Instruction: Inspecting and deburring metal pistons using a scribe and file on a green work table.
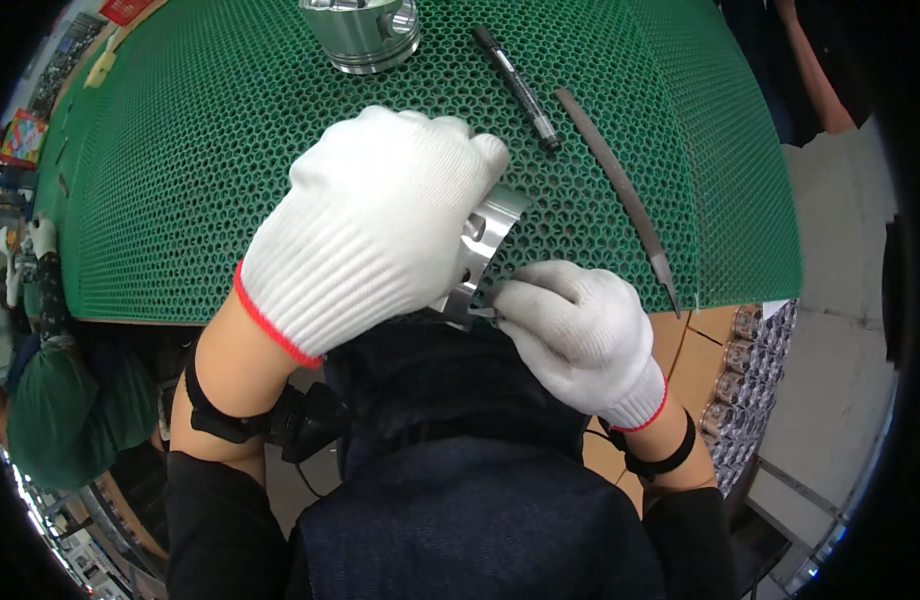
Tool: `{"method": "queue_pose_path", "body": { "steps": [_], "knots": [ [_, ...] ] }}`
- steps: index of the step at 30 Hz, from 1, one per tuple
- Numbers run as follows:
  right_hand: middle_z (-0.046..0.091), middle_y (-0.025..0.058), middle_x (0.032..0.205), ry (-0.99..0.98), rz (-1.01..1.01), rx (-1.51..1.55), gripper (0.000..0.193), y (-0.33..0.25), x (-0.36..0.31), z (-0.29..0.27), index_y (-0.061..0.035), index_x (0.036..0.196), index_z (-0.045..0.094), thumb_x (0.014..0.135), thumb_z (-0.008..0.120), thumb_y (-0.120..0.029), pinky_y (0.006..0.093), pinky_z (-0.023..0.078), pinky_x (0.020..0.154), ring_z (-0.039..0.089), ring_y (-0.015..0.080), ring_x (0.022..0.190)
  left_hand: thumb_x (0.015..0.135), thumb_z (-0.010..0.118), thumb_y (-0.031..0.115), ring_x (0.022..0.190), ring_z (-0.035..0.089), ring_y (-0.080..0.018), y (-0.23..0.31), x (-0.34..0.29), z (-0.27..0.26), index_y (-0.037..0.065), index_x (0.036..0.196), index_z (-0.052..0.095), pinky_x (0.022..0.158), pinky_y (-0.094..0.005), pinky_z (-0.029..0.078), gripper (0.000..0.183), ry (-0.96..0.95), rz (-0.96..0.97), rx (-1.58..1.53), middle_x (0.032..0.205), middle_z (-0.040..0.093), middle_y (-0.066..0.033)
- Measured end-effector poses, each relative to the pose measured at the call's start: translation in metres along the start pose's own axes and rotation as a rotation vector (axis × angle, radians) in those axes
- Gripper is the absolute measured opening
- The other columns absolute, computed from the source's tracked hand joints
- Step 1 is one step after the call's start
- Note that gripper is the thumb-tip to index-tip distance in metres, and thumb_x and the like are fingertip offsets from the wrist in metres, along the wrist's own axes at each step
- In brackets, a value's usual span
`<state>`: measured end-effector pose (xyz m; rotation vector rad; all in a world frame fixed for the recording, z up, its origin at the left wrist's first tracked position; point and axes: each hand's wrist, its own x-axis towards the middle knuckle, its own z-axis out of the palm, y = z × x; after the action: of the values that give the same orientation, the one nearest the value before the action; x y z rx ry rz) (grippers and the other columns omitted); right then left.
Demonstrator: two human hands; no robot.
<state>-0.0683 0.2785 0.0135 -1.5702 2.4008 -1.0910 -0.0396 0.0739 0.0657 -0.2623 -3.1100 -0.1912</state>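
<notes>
My left hand [370, 210], in a white knit glove with a red cuff, is wrapped round a shiny metal piston [497, 222] and keeps it tilted on its side near the mat's front edge. The glove covers much of the piston; its curved wall and a hole show on the right. My right hand [580, 325], gloved the same way, is closed in a pinch at the piston's lower end. A small grey sliver shows at those fingertips, too little to tell its kind. Beyond my left hand stands a second piston [370, 38].
On the green honeycomb mat [210, 130] lie a black marker [520, 92] and a slim metal file [616, 178]. Several pistons [737, 385] stand in rows at the lower right. Other people [80, 400] are at the left and far right [815, 70].
</notes>
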Motion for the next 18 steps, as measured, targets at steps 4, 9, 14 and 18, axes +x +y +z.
{"method": "queue_pose_path", "body": {
  "steps": [4, 9, 14, 18],
  "knots": [
    [0.068, 0.0075, 0.091, 0.155, 0.026, 0.113, 0.018, 0.007, -0.003, -0.001, -0.0130, 0.099, 0.069, 0.080, 0.071, -0.013, 0.0364, 0.056, 0.059, 0.069, 0.0269, 0.068, 0.070, 0.078, 0.022, 0.090, 0.069, -0.0312, -0.003, 0.003, 0.008, 0.007, 0.105, 0.069, 0.081, -0.0409, 0.056, 0.039, -0.002, 0.025, 0.028, 0.094, 0.069, -0.0107],
    [0.066, 0.0079, 0.088, 0.096, -0.006, 0.029, 0.018, -0.004, 0.014, -0.003, -0.0121, 0.098, 0.069, 0.080, 0.071, -0.011, 0.0372, 0.055, 0.056, 0.068, 0.0280, 0.067, 0.069, 0.079, 0.025, 0.093, 0.069, -0.0310, 0.000, 0.005, -0.006, 0.009, 0.108, 0.068, 0.083, -0.0411, 0.057, 0.043, -0.060, -0.059, 0.039, 0.099, 0.068, -0.0100],
    [0.066, 0.0068, 0.086, -0.158, -0.013, -0.056, 0.017, -0.008, 0.008, 0.000, -0.0140, 0.096, 0.070, 0.080, 0.071, -0.011, 0.0373, 0.056, 0.060, 0.068, 0.0274, 0.068, 0.066, 0.079, 0.020, 0.094, 0.068, -0.0314, -0.010, 0.002, 0.000, 0.010, 0.109, 0.068, 0.082, -0.0419, 0.057, 0.045, -0.036, -0.013, -0.036, 0.098, 0.068, -0.0092],
    [0.069, 0.0077, 0.092, 0.111, 0.124, -0.027, 0.018, 0.005, -0.007, -0.010, -0.0131, 0.097, 0.069, 0.080, 0.073, -0.009, 0.0365, 0.056, 0.064, 0.070, 0.0278, 0.074, 0.076, 0.081, 0.019, 0.103, 0.068, -0.0179, -0.100, -0.037, 0.011, 0.003, 0.128, 0.060, 0.087, -0.0325, 0.057, 0.058, 0.312, -0.269, -0.502, 0.113, 0.070, -0.0115]
  ]
}}
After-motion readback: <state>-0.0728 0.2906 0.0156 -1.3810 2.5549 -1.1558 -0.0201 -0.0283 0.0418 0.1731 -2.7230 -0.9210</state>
